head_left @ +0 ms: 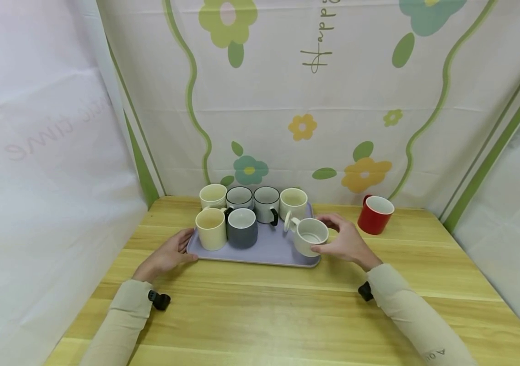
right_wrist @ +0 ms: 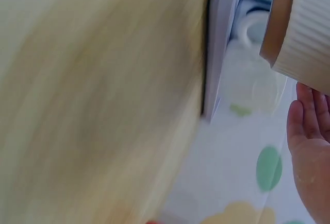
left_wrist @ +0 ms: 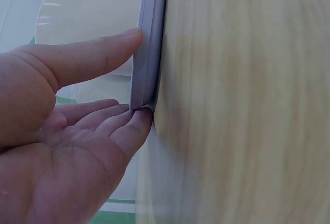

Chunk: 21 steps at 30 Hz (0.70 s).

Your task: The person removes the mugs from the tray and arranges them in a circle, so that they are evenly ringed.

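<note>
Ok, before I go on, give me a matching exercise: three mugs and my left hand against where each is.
1. red mug
2. dark gray mug
3. ribbed white mug
4. left hand

A. touching the left end of the lavender tray
B. held in the right hand
C. on the wooden tabletop, right of the tray
D. standing in the tray's front row

Pairs: 1-C, 2-D, 3-B, 4-A
</note>
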Motion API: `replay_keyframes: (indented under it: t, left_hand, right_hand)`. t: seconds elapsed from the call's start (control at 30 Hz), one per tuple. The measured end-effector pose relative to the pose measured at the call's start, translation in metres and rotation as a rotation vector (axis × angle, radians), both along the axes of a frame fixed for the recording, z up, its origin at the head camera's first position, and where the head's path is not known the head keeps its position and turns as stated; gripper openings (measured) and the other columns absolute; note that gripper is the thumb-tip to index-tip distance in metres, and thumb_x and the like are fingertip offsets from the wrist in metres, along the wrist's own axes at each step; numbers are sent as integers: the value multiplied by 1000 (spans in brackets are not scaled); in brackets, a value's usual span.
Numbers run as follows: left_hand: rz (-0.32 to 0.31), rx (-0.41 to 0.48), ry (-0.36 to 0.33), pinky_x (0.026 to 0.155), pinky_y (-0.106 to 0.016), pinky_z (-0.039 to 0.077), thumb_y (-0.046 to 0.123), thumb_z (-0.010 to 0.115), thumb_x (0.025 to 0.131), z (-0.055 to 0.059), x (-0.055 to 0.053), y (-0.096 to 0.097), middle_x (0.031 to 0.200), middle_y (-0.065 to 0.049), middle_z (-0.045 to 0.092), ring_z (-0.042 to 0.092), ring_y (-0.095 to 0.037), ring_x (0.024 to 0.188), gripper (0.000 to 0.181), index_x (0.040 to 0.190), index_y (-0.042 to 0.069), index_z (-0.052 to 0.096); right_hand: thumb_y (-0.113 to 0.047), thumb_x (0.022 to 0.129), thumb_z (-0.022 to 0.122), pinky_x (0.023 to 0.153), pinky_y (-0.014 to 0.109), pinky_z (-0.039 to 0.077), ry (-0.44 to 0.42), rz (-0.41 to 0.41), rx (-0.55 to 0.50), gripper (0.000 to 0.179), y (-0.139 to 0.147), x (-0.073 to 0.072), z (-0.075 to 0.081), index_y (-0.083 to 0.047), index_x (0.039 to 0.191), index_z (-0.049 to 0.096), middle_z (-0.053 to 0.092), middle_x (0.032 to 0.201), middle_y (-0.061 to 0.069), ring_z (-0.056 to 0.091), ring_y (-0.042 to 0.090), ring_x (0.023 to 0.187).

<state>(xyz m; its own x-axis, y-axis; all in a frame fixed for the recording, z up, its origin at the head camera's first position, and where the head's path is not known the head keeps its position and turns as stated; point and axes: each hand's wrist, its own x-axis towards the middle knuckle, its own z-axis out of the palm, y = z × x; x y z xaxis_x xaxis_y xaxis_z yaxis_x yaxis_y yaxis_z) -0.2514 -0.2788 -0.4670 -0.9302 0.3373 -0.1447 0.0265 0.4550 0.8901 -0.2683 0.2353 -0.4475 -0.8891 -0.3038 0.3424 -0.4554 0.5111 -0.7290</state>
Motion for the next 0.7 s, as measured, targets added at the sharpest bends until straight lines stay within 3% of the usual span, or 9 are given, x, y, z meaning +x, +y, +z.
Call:
replay_keyframes:
  t: [0.17, 0.4, 0.53, 0.7]
  left_hand:
    - [1, -5, -1, 134, -59, 18, 1, 69, 99, 1, 0, 0, 175, -30, 5, 11, -50, 162, 91, 167, -6, 8]
    - [6, -15, -4, 133, -60, 18, 1, 70, 99, 2, 0, 0, 175, -30, 5, 12, -50, 162, 92, 167, -6, 8]
    - [5, -16, -2, 133, -60, 19, 1, 70, 99, 2, 1, 0, 175, -30, 6, 12, -50, 162, 92, 167, -6, 9]
    - [7, -20, 0, 133, -60, 19, 2, 71, 99, 1, 1, 2, 175, -30, 7, 13, -50, 162, 92, 167, -6, 9]
  right_hand:
    - [-31, 67, 103, 102, 41, 60, 22, -92, 37, 75, 32, 3, 2, -13, 131, 67, 70, 125, 5, 68, 25, 116]
    - [-28, 72, 100, 93, 7, 51, 13, -180, 55, 74, 69, 1, -2, -8, 133, 65, 69, 125, 11, 67, 28, 115]
    - [-32, 74, 99, 89, 3, 50, -4, -229, 84, 74, 83, 2, -6, -6, 134, 64, 67, 127, 15, 68, 31, 113]
    - [-37, 75, 98, 85, 9, 53, -24, -286, 108, 76, 93, 2, -9, -4, 134, 64, 68, 127, 18, 69, 36, 114]
